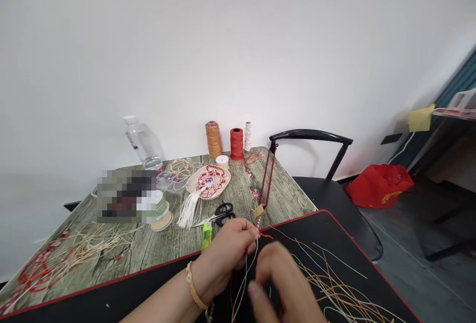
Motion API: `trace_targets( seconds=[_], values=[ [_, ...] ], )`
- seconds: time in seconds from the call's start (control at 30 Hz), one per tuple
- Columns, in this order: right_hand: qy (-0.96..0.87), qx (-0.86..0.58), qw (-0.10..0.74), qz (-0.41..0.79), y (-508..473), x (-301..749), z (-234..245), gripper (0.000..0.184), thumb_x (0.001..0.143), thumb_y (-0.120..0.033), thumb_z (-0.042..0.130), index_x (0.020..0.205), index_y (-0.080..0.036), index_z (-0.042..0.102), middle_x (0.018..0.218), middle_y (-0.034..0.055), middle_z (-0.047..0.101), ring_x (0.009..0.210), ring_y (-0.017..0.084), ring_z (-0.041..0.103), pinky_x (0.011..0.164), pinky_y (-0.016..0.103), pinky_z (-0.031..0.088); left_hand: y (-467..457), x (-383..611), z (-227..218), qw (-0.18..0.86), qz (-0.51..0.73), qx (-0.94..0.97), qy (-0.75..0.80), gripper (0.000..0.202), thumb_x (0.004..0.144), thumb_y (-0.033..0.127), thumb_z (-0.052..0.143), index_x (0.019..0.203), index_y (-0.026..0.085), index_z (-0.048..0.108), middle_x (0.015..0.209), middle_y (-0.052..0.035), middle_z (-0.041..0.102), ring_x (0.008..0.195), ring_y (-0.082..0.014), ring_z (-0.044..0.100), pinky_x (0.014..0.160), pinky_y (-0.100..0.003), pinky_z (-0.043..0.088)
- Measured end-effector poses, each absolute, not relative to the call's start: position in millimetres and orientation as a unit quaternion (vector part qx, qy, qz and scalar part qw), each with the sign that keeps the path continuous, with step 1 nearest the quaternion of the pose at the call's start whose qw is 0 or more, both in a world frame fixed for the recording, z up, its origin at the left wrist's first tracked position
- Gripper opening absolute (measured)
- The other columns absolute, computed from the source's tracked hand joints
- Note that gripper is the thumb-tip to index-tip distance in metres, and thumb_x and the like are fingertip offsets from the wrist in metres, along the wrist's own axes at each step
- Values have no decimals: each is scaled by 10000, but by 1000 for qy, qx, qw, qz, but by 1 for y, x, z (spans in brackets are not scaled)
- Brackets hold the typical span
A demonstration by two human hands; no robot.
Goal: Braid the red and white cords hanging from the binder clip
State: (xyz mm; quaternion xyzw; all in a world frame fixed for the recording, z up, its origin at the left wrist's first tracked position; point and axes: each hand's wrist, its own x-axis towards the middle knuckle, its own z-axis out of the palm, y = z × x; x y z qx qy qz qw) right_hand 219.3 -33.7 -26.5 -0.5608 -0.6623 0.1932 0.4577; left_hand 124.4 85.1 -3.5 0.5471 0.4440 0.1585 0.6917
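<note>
My left hand (pixel 241 241) is closed, thumb and forefinger pinching a thin red-and-white braided cord (pixel 259 222) just below its upper end. Loose white strands (pixel 245 281) hang down from the pinch, and a short red end sticks out to the right. The cord's top meets a tan clip (pixel 259 210), which hangs on a dark red cord loop (pixel 272 174) hooked over the chair back. To the right and lower, my right hand (pixel 286 283) is curled close to the strands. Motion smears its fingers, so whether they grip a strand is unclear.
Black-handled scissors (pixel 224 210) and a green lighter (pixel 207 236) lie beyond my left forearm. A plate (pixel 225 191) holds red cords and a white tassel. Thread spools (pixel 236 144) and a water bottle (pixel 139 142) stand near the wall. Cut cords (pixel 334 286) cover the black mat's right side.
</note>
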Motion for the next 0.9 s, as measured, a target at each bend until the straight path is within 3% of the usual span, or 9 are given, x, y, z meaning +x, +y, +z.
trace_targets(
  seconds=[0.1, 0.2, 0.33, 0.43, 0.5, 0.6, 0.9],
  values=[
    [-550, -632, 487, 247, -13, 231, -32, 94, 839, -157, 507, 890, -227, 470, 830, 31, 560, 748, 178, 559, 699, 327, 481, 83, 125, -3, 674, 167, 563, 448, 162, 759, 324, 542, 671, 205, 476, 440, 110, 392, 358, -40, 194, 394, -222, 104],
    [-454, -599, 556, 355, 2, 230, -40, 103, 821, -203, 542, 876, -224, 457, 832, 26, 575, 767, 180, 592, 702, 318, 491, 80, 126, -3, 654, 185, 579, 450, 161, 766, 317, 564, 683, 196, 499, 454, 106, 414, 383, -50, 266, 418, -205, 205],
    [-317, -501, 630, 502, 10, 222, -38, 217, 772, -269, 621, 834, -228, 417, 746, -25, 549, 635, 130, 565, 605, 274, 476, 78, 128, -6, 640, 194, 599, 441, 147, 761, 308, 571, 695, 196, 503, 493, 72, 487, 450, -99, 436, 485, -229, 340],
    [-239, -469, 633, 567, 11, 220, -29, 269, 736, -296, 636, 826, -233, 390, 669, -62, 514, 521, 90, 496, 500, 222, 413, 80, 129, -9, 641, 181, 613, 424, 138, 775, 316, 541, 715, 199, 499, 476, 73, 483, 433, -109, 440, 475, -235, 314],
    [-207, -486, 626, 573, 10, 221, -25, 252, 700, -253, 603, 825, -237, 384, 607, -89, 460, 436, 61, 383, 403, 172, 266, 83, 128, -10, 640, 177, 624, 412, 133, 765, 309, 549, 713, 194, 507, 467, 92, 439, 430, -91, 377, 469, -225, 255],
    [-182, -523, 622, 553, 10, 224, -21, 251, 623, -162, 522, 828, -235, 397, 560, -107, 388, 404, 48, 246, 390, 181, 95, 87, 126, -9, 644, 167, 635, 392, 110, 738, 286, 564, 720, 179, 549, 471, 106, 390, 448, -79, 288, 468, -230, 189],
    [-192, -546, 635, 512, 9, 224, -23, 199, 631, -197, 476, 807, -241, 396, 512, -117, 322, 422, 74, 226, 432, 192, 129, 90, 122, 2, 653, 141, 636, 387, 139, 724, 219, 545, 820, 163, 628, 493, 104, 413, 462, -75, 278, 486, -232, 181]
  ],
)
